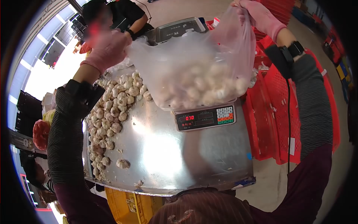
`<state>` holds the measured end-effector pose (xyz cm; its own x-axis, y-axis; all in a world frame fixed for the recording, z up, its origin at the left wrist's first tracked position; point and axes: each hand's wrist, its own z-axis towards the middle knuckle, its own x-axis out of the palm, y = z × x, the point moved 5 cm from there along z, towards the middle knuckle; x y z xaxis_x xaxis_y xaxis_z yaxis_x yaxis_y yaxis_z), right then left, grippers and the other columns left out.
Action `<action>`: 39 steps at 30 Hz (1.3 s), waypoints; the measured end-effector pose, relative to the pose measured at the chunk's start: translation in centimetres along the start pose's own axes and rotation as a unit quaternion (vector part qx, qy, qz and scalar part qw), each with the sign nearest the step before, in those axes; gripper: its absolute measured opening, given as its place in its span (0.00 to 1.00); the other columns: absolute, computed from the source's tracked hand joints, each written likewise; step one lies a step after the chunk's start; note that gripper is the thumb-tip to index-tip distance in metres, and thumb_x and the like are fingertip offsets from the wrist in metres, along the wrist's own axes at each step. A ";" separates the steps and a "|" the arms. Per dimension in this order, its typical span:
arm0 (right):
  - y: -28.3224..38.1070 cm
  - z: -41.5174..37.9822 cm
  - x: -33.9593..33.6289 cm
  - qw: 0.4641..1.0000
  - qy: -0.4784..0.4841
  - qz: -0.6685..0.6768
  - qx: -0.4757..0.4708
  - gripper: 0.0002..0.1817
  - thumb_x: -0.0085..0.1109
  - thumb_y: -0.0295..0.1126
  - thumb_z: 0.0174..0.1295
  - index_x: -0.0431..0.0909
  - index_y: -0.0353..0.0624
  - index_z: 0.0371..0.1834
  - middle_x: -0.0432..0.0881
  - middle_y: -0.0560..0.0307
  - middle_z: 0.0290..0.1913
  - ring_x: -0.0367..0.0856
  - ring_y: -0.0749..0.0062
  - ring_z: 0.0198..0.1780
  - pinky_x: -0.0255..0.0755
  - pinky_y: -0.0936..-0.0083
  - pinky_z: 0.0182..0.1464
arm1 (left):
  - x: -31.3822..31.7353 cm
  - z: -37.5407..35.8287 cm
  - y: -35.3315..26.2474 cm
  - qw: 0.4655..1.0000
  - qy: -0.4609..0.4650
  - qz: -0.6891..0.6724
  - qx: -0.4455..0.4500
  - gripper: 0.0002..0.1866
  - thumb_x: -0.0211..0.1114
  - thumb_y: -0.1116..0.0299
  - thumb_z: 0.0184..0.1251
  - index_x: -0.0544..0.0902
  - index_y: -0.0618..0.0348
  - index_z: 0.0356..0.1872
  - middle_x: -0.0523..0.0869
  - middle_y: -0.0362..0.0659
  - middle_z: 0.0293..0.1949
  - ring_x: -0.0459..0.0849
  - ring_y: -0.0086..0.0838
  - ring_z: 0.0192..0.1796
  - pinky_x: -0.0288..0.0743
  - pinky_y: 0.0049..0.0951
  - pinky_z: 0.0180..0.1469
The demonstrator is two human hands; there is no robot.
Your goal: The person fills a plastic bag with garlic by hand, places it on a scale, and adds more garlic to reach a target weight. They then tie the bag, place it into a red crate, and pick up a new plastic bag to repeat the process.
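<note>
A translucent plastic bag [149, 74] full of garlic bulbs [190, 87] rests on a digital scale [203, 119], whose red display is lit. In a pink glove, my left hand [107, 51] is closed on the bag's upper left edge. My right hand [261, 18], gloved the same way, is raised higher and grips the gathered upper right corner. The bag's mouth is stretched between them. Below my left hand, a heap of loose garlic bulbs [112, 108] covers the left side of the metal table [156, 156].
A single garlic bulb [122, 163] lies near the table's front edge. Red plastic crates [276, 112] stand at the right, and a yellow crate [123, 205] is below the table. Across the table, a co-worker [126, 16] is beside another scale [181, 30].
</note>
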<state>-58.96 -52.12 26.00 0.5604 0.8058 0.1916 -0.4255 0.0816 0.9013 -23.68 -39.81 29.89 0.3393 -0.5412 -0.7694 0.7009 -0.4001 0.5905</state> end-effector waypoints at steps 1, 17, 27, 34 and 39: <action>-0.3 -0.7 1.7 0.996 0.085 0.004 -0.014 0.14 0.50 0.42 0.69 0.75 0.41 0.36 0.75 0.64 0.23 0.73 0.73 0.22 0.71 0.74 0.29 | -0.1 -0.4 -0.8 1.000 0.010 -0.021 0.007 0.08 0.66 0.74 0.43 0.83 0.53 0.29 0.81 0.38 0.25 0.81 0.32 0.41 0.52 0.48 0.71; -2.2 -3.5 2.4 0.836 -0.326 -0.434 0.082 0.13 0.57 0.40 0.64 0.80 0.41 0.34 0.77 0.66 0.29 0.74 0.79 0.32 0.69 0.78 0.40 | -1.3 -0.2 -3.9 0.988 0.033 -0.151 0.024 0.12 0.71 0.64 0.52 0.83 0.52 0.37 0.83 0.40 0.41 0.78 0.35 0.54 0.53 0.48 0.68; -13.6 -1.6 13.9 0.588 -0.056 -0.792 0.155 0.16 0.58 0.34 0.55 0.77 0.43 0.46 0.80 0.51 0.44 0.78 0.57 0.49 0.74 0.62 0.46 | 2.1 6.5 -13.7 0.911 0.044 -0.411 0.008 0.10 0.58 0.68 0.56 0.86 0.58 0.33 0.83 0.53 0.30 0.82 0.48 0.39 0.76 0.40 0.46; -20.5 -4.2 6.4 0.532 -0.059 -0.770 0.345 0.24 0.65 0.39 0.48 0.76 0.49 0.51 0.80 0.48 0.50 0.77 0.52 0.55 0.75 0.62 0.53 | 13.7 3.5 -15.7 0.891 0.152 -0.421 -0.077 0.11 0.56 0.70 0.56 0.82 0.61 0.37 0.83 0.56 0.33 0.82 0.52 0.40 0.75 0.44 0.45; -22.0 -2.2 4.0 0.496 0.032 -0.736 0.460 0.28 0.72 0.38 0.45 0.78 0.50 0.53 0.82 0.52 0.53 0.82 0.57 0.54 0.80 0.60 0.46 | 15.9 7.7 -19.7 0.846 0.130 -0.463 -0.230 0.18 0.60 0.64 0.54 0.80 0.56 0.47 0.84 0.56 0.39 0.82 0.51 0.44 0.75 0.44 0.47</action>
<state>-48.93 -49.38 6.02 -0.2528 0.2908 -0.9228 0.9317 0.3302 -0.1512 -36.94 -46.20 7.92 -0.4046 0.0518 -0.9130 0.8912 -0.2018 -0.4063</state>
